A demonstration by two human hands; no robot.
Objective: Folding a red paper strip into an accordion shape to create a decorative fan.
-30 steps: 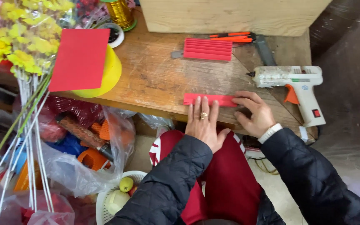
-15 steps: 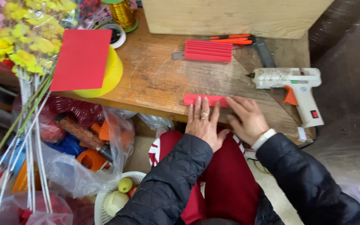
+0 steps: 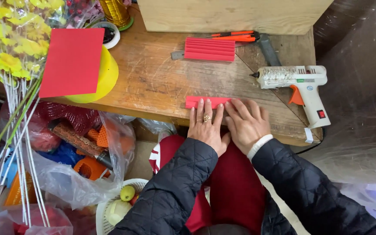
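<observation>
- Both hands lie flat, fingers spread, grasping nothing: the left hand (image 3: 207, 126) and right hand (image 3: 246, 122) press a red folded paper strip (image 3: 196, 102) against the near edge of the wooden table (image 3: 153, 82).
- The strip looks light, thin and easily creased; best pinched at its free left end.
- A glue gun (image 3: 299, 85) lies just right.

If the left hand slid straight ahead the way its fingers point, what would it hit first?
The left hand lies flat on the folded red paper strip; beyond that, probably the pleated red paper, though the line may pass slightly left.
</observation>
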